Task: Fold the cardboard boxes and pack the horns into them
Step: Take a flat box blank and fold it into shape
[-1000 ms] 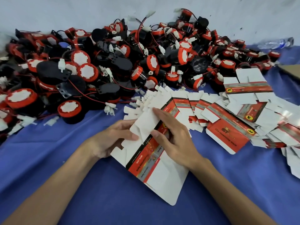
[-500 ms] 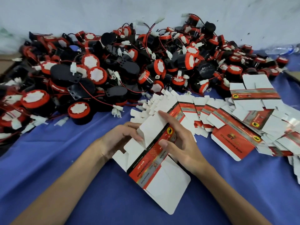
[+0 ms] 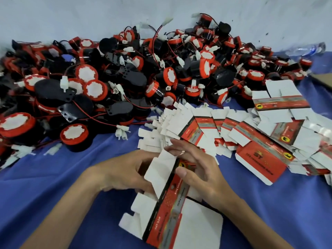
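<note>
A flat white-and-red cardboard box blank (image 3: pixel 172 212) lies tilted in front of me on the blue cloth, partly lifted at its far end. My left hand (image 3: pixel 125 171) grips its white flaps from the left, thumb under the raised panel. On the right, my right hand (image 3: pixel 199 169) pinches the red printed strip, fingers spread over the top. A fanned stack of more flat box blanks (image 3: pixel 233 133) spreads to the right. A big heap of black-and-red horns (image 3: pixel 125 78) with red wires and white plugs fills the back.
Blue cloth (image 3: pixel 45 177) covers the table; a pale wall stands behind the heap. One horn (image 3: pixel 74 134) sits closest, left of my hands. A plastic bottle (image 3: pixel 305 49) lies at the far right, beside a brown cardboard edge (image 3: pixel 323 79).
Both hands have drawn the box blank nearer and lower in view. Its far white panel now stands raised between my hands.
</note>
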The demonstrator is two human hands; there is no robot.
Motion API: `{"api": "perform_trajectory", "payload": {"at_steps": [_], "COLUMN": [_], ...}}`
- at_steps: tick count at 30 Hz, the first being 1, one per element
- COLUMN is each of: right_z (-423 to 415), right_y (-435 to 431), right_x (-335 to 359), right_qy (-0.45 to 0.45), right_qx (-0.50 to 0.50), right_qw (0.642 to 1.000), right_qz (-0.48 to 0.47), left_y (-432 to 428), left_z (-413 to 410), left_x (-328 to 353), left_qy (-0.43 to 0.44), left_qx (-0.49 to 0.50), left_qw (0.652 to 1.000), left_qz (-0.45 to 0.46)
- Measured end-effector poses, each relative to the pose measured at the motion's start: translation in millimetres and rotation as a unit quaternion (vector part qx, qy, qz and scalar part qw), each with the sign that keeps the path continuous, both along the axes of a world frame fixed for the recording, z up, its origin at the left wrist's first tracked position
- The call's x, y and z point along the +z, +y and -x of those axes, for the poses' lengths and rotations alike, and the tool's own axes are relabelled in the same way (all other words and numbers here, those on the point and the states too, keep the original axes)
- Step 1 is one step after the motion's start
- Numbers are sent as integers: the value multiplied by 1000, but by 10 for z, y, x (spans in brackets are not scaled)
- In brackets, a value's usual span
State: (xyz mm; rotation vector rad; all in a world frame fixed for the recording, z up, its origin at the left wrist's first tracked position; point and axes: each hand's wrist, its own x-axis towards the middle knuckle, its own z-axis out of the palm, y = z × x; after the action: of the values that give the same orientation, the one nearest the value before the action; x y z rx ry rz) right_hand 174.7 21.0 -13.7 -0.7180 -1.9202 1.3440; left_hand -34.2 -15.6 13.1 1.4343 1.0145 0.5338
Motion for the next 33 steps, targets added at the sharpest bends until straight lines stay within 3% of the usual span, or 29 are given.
{"api": "perform_trajectory", "payload": {"at_steps": [5,11,15,19,23,33], "right_z": [20,62,43,18,22,138], "right_y": [-31,-101,-117,-128,-151,-139], "right_x": [34,41,59,72,87,-15], "right_qy": [-16,-6,18,-16,4,86], "right_qx": [24,10,20,65,96,15], "right_qw": [998,999,997,996,992,981], "right_qz": [51,49,71,54,85,175], "left_y": [6,-62,-38,-24,-11,150], "left_z": [1,-84,-113,-50,59,211], "left_x": [145,192,195,217,257,87], "left_qy": [48,106,127,145,129,19], "left_qx": [36,-45,-22,-15,-5,-11], "left_qw": [993,992,990,986,987,999], "left_qz": [-106,-56,-58,-79,-95,-27]}}
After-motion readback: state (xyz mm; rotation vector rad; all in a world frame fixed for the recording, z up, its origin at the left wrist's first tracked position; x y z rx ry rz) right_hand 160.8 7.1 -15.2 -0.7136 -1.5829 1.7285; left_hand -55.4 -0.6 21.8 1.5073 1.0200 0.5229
